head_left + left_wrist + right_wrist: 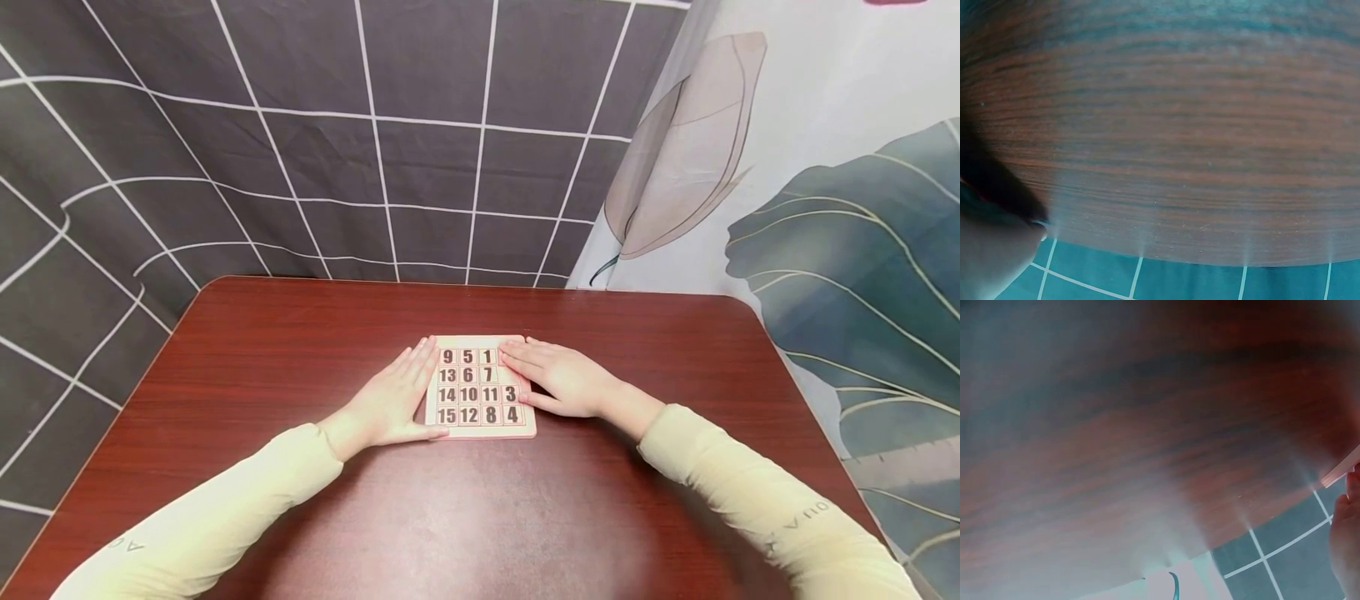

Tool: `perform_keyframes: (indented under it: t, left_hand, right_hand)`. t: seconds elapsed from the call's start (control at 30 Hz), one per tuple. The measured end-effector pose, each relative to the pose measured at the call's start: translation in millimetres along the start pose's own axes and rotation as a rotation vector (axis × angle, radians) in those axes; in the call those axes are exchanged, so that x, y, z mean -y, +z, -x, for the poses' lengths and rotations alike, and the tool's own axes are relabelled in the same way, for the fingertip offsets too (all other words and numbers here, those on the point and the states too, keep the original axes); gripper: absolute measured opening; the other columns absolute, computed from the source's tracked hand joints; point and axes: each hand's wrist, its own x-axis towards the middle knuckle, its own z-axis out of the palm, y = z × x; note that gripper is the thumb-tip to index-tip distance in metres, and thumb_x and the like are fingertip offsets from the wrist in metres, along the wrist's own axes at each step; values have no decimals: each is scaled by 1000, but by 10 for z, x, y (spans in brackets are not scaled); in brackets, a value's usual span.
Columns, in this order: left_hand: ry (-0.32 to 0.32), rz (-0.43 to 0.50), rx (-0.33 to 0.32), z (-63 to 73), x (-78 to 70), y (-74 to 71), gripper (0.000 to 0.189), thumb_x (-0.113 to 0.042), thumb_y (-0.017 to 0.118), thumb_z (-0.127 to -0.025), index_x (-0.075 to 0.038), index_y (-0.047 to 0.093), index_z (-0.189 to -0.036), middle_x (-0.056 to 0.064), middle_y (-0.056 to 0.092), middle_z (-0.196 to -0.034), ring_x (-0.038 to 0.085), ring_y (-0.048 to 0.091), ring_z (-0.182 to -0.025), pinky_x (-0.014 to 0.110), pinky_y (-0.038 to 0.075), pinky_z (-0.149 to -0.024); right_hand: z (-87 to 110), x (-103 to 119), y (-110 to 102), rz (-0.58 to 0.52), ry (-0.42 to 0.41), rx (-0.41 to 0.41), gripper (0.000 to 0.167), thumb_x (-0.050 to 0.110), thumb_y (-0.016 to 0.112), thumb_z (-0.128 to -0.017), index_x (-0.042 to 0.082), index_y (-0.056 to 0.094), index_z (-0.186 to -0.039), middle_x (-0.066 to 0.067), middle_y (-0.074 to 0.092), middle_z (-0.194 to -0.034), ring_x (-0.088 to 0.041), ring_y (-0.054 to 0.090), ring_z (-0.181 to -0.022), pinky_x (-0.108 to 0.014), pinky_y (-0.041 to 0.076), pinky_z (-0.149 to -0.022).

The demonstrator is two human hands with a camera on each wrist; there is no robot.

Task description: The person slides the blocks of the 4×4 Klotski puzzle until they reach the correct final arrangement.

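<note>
A sliding number puzzle (468,386) lies flat on the table, a pale square frame with several tiles bearing dark numerals. Along its left side rests my left hand (392,398), fingers straight and pointing away, thumb at the near left corner. From the right, my right hand (562,379) lays its extended fingers over the upper right part of the puzzle, with the thumb at the right edge beside the 3 tile. Those fingers hide the top right slot. In the right wrist view, a corner of the puzzle (1340,470) shows beside the hand's edge.
The reddish-brown wooden table (300,333) has rounded far corners. Behind it hangs a dark cloth with a white grid (427,167). A pale curtain with leaf patterns (825,225) hangs along the right side.
</note>
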Motion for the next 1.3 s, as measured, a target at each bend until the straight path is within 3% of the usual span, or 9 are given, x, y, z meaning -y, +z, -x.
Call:
perform_keyframes:
  t: [0.17,0.47,0.67,0.83,1.1,1.3]
  left_hand:
    - [4,-9,-6,-5,2,-2,119,-70,66,-91,14,24,-162,33,21,-172,43,23,-163,51,27,-134]
    - [10,-4,-10,0,-1,-17,118,-70,66,-91,14,24,-162,33,22,-172,43,23,-163,51,27,-134]
    - [13,-12,-17,8,7,-1,118,-70,66,-91,15,25,-162,34,23,-171,43,25,-163,51,28,-133]
    - [18,-4,-22,1,7,17,118,-69,67,-91,15,24,-161,34,23,-171,44,25,-162,52,28,-133]
    - [22,-2,-21,5,-2,7,118,-69,67,-90,15,24,-162,34,23,-171,44,25,-162,52,28,-133]
    - [25,-3,-27,-5,-3,23,118,-69,68,-90,15,26,-161,35,25,-170,44,27,-162,53,30,-132]
  right_hand:
    - [53,59,-24,-5,1,-7,68,37,66,-103,2,48,-158,-15,48,-166,-32,45,-155,-52,37,-128]
    - [373,260,3,1,-107,-42,64,39,64,-105,3,51,-156,-12,49,-165,-26,48,-153,-51,41,-125]
    - [420,309,30,24,-149,-53,62,40,59,-108,2,51,-156,-13,51,-164,-25,49,-153,-51,42,-125]
    - [394,278,20,24,-139,-69,62,41,59,-107,2,53,-155,-14,53,-162,-27,51,-151,-51,45,-123]
    - [288,209,2,44,-48,-15,66,41,63,-105,4,49,-158,-11,46,-167,-28,46,-155,-48,39,-128]
    - [300,230,-21,29,-25,1,68,41,65,-104,4,48,-159,-12,45,-168,-29,46,-155,-48,38,-128]
